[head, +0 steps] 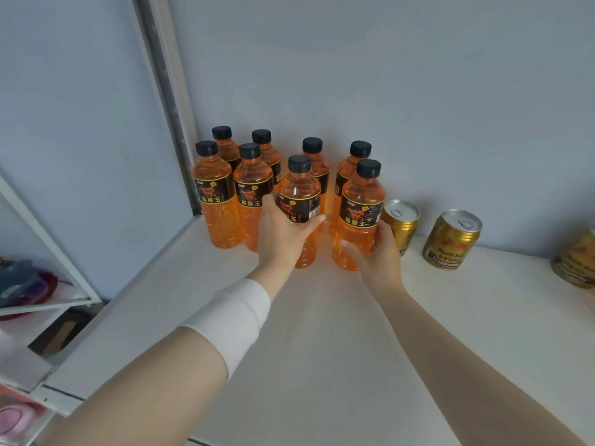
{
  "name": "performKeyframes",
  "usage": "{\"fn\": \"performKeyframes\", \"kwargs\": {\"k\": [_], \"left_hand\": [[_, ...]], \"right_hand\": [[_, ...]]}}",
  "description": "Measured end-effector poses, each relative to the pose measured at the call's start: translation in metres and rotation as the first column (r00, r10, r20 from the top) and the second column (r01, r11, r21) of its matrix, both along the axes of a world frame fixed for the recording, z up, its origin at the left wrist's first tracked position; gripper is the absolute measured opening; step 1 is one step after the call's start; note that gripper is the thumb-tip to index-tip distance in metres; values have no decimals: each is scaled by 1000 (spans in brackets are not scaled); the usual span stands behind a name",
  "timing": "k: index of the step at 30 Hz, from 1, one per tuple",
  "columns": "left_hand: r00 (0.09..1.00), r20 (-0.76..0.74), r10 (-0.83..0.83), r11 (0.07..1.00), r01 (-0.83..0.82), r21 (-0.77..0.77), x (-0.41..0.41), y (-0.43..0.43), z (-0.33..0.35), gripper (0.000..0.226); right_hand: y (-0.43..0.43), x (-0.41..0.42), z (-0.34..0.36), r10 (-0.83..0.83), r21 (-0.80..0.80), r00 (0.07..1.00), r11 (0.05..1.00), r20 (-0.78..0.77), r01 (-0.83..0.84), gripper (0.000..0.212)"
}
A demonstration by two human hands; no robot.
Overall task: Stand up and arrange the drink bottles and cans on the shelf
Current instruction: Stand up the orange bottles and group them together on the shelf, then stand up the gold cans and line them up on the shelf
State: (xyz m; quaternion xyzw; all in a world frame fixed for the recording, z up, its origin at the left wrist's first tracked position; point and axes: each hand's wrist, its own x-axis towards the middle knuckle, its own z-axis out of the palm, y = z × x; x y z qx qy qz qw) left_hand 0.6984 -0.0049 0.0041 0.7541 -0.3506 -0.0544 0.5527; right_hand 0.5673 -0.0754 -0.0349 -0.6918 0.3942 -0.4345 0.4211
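Observation:
Several orange drink bottles with black caps and black labels stand upright in two rows at the back left of the white shelf [322, 333]. My left hand [280, 233] grips the front middle bottle [301, 194] around its label. My right hand [376, 252] grips the lower part of the front right bottle [362, 204]. Both bottles stand on the shelf. Two gold cans stand upright to the right: one [401, 223] just behind my right hand, another [452, 239] farther right. A third gold can [578, 262] is cut off by the right edge.
A pale blue wall [386, 75] runs behind the shelf, with a grey upright post [167, 91] at the left. Lower left, a white wire rack [48, 246] holds dark red and blue items. The shelf's front half is bare white surface.

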Motion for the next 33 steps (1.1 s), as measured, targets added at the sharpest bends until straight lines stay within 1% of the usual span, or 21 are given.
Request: {"fn": "performKeyframes", "kwargs": {"k": [6,10,13,16,17,18,20,22,24,26,28,29,31,33], "left_hand": [[1000,-8,11,1000,-11,-1,0,-9,-3,79],[1000,0,10,1000,-10,0,-1,-10,-4,80],[1000,4,-21,1000,21,-7,-2,-8,-3,83],[997,36,-74,997,74,5,-6,-2,-3,94],[995,56,-85,996,84,16,-9,1,-4,98],[993,78,-90,996,88,33,-14,7,-5,101],[984,159,-79,994,66,81,-27,22,-6,100],[952,299,-70,992,34,123,-43,38,-6,94],[889,442,-120,981,37,192,-60,50,-2,86],[807,556,-201,958,45,282,-80,55,7,81],[727,630,-275,936,52,349,-107,56,19,79],[694,650,-309,925,61,374,-124,56,25,78],[642,674,-365,906,79,415,-164,53,35,77],[614,677,-406,889,93,448,-212,47,43,76]], "right_hand": [[-1,6,-2,-33,22,999,999,-5,33,69],[-2,8,-4,-51,29,998,998,-40,53,69],[3,6,2,-51,23,995,998,-89,53,72],[14,-2,5,-28,-30,992,999,-121,24,71],[18,-7,5,-43,-65,986,997,-159,33,73],[24,-13,5,-77,-106,970,993,-231,53,78],[34,-31,10,-164,-204,903,975,-397,87,81],[42,-54,22,-225,-302,830,951,-511,72,76],[48,-82,37,-281,-397,724,918,-630,10,73],[50,-114,51,-337,-454,588,889,-736,-59,71],[52,-151,64,-395,-489,454,866,-799,-107,71],[53,-172,69,-419,-502,404,856,-813,-122,70],[55,-218,77,-453,-514,326,847,-830,-133,69],[57,-267,83,-473,-516,260,847,-842,-128,68]]}}
